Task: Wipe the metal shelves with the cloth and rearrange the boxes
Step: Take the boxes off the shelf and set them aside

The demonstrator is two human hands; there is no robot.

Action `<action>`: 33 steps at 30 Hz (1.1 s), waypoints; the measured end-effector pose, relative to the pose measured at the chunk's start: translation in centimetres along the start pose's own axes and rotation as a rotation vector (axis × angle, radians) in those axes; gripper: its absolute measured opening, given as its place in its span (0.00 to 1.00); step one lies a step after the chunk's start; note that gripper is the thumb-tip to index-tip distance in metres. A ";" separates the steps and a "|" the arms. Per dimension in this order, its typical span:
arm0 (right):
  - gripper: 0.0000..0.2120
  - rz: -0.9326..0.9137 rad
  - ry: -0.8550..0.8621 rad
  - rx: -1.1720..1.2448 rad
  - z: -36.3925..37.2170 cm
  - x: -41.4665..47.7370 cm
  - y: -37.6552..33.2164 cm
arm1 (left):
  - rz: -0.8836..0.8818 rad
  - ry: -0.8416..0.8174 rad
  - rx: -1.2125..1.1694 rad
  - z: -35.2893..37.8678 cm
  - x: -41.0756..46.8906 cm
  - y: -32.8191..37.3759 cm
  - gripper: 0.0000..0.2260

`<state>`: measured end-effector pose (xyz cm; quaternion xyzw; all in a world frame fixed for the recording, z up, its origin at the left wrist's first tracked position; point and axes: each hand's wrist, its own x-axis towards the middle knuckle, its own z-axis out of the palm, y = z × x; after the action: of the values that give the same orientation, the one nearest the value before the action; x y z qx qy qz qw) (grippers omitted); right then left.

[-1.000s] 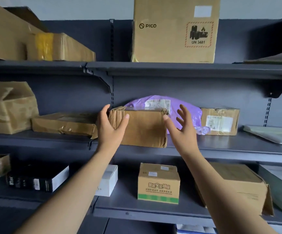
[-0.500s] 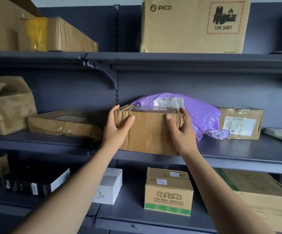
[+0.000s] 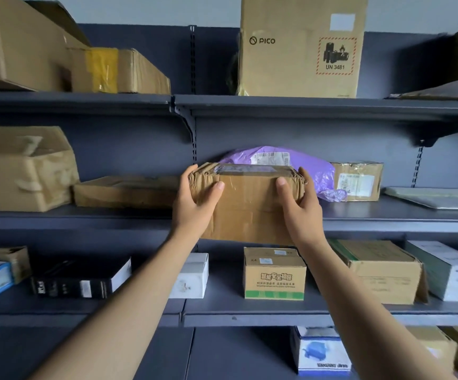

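Note:
A crumpled brown cardboard box (image 3: 249,204) sits at the front of the middle metal shelf (image 3: 387,218), its lower edge hanging past the shelf's front lip. My left hand (image 3: 195,207) grips its left end, thumb on the front face. My right hand (image 3: 302,207) grips its right end the same way. Behind the box lies a purple plastic parcel (image 3: 323,171) with a white label. No cloth is in view.
A flat brown box (image 3: 123,192) and a dented carton (image 3: 22,168) stand left on the middle shelf, a small labelled box (image 3: 356,181) right. A tall PICO carton (image 3: 302,48) is on the top shelf. Several small boxes fill the lower shelf (image 3: 222,308).
My hands went from open beside the brown box to gripping both its ends. The box has come forward over the shelf's front edge.

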<state>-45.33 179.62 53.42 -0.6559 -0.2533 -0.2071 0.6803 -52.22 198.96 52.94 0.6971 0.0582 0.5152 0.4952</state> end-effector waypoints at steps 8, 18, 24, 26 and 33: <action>0.32 0.039 0.027 -0.046 -2.4 -9.6 -5.5 | -0.005 -0.015 -0.033 -5.9 -7.6 4.3 0.26; 0.40 0.072 -0.001 -0.122 -4.5 -18.5 -6.3 | -0.103 -0.093 -0.014 -10.8 -16.3 5.8 0.24; 0.45 0.175 -0.022 -0.154 -5.3 -24.2 -2.6 | -0.234 -0.146 0.008 -12.1 -22.4 2.3 0.27; 0.44 0.212 -0.027 -0.159 -5.5 -25.7 -0.9 | -0.273 -0.167 0.025 -12.1 -24.0 0.4 0.26; 0.51 0.371 -0.094 -0.206 -5.9 -28.3 7.3 | -0.402 -0.208 0.075 -10.9 -27.6 -6.7 0.28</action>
<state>-62.61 172.73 30.18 -0.7663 -0.1371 -0.0725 0.6235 -70.57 192.83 29.47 0.7388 0.1636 0.3288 0.5650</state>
